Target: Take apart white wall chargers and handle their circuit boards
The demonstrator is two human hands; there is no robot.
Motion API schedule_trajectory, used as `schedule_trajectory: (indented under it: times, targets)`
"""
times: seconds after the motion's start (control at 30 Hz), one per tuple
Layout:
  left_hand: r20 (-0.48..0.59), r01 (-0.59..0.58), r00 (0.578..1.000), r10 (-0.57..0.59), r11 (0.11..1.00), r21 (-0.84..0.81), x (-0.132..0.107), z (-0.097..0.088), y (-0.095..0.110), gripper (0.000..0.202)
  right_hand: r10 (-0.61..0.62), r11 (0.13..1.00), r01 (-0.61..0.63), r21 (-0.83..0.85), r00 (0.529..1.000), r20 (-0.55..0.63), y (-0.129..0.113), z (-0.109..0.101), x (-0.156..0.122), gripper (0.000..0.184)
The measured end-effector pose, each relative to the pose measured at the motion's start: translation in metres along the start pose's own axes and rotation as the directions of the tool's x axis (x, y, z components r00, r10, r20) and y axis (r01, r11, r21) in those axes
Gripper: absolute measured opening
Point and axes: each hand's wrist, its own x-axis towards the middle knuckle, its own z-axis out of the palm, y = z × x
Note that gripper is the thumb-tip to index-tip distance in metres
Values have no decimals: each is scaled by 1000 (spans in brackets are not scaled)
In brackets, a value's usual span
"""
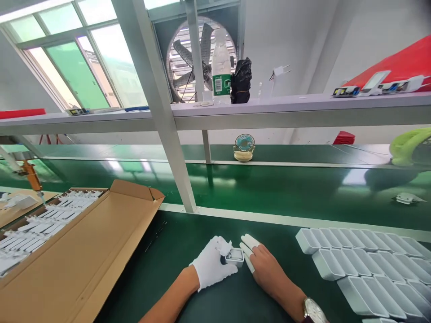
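My left hand (214,264), in a white knit glove, is closed around a small white plastic housing (235,255) low over the dark green worktop. The open face of the housing shows parts inside, too small to name. A white piece sticks up at its upper left, beside my left fingers. My right hand (266,267) wears white finger covers and lies just right of the housing. Its fingers are stretched out and hold nothing; whether the tips touch the housing I cannot tell. A watch (314,310) is on my right wrist.
Rows of white plastic housings (362,264) stand on the right. To the left is an open cardboard box (77,251) of white parts (50,220), with an orange-handled tool (32,176) hanging above. A green conveyor belt (269,188) runs behind; a shelf (286,112) crosses above.
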Motion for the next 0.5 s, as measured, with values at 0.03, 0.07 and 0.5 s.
schedule_trajectory:
  times: [0.03,0.07,0.5]
  targets:
    - [-8,4,1000,-4,1000,-12,-1,1,-1,26,-11,1000,11,0,1000,0,0,-2,0,27]
    - [-14,-1,1000,1,1000,-21,-1,2,-1,24,-19,1000,19,0,1000,1,-1,-3,1,28]
    - [-26,37,999,-38,997,-61,-7,8,-6,31,-52,999,52,-2,999,12,-5,-12,5,26]
